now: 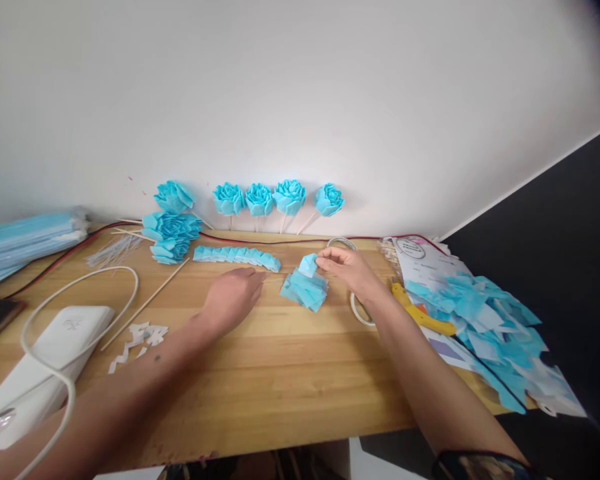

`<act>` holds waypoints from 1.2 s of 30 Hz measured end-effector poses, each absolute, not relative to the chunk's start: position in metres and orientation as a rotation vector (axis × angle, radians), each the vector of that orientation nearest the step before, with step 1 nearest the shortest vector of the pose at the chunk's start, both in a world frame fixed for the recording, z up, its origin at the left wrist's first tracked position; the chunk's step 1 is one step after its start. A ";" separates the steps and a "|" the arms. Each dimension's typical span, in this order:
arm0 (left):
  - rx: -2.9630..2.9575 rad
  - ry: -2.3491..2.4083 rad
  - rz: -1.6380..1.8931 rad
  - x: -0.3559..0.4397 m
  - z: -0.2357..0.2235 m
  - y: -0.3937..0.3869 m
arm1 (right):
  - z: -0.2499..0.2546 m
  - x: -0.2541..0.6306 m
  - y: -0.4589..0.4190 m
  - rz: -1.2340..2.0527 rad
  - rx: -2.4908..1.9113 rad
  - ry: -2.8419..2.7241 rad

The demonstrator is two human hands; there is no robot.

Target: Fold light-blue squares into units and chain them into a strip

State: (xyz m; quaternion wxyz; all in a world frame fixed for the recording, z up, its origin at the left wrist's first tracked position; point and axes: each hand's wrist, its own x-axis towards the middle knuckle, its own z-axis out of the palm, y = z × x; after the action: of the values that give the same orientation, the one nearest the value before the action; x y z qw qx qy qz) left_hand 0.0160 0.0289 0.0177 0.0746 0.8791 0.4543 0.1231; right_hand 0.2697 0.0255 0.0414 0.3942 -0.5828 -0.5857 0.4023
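My right hand pinches a folded light-blue petal between thumb and fingertips. Just below it lies a small stack of blue sheets. My left hand is low over the table, its fingers stretched to the right and nothing visible in them. Beyond that hand runs a row of overlapping folded blue petals, its right end close to the fingertips. Against the wall lean several blue flowers on sticks, among them one flower near the middle. More blue flowers are heaped at the left.
Tape rolls lie beside my right wrist. A yellow glue gun and loose blue sheets cover the right side. At left are a white device with a looped cable, a thin stick, paper scraps and bagged sheets.
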 end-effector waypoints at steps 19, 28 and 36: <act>2.808 1.398 0.204 0.031 -0.014 0.057 | 0.015 0.268 0.074 1.202 -1.560 -1.630; 2.760 1.387 0.212 0.032 -0.013 0.057 | 0.000 0.252 0.082 1.174 -1.630 -1.728; 2.715 1.399 0.230 0.032 -0.013 0.057 | -0.002 0.246 0.083 1.001 -1.684 -1.774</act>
State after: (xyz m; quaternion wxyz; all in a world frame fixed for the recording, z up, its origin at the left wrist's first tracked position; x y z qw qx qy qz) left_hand 0.0315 0.0573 -0.0131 0.0391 0.8858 0.4564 0.0751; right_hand 0.2462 0.0831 -0.0025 0.2465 -0.6174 -0.6505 0.3672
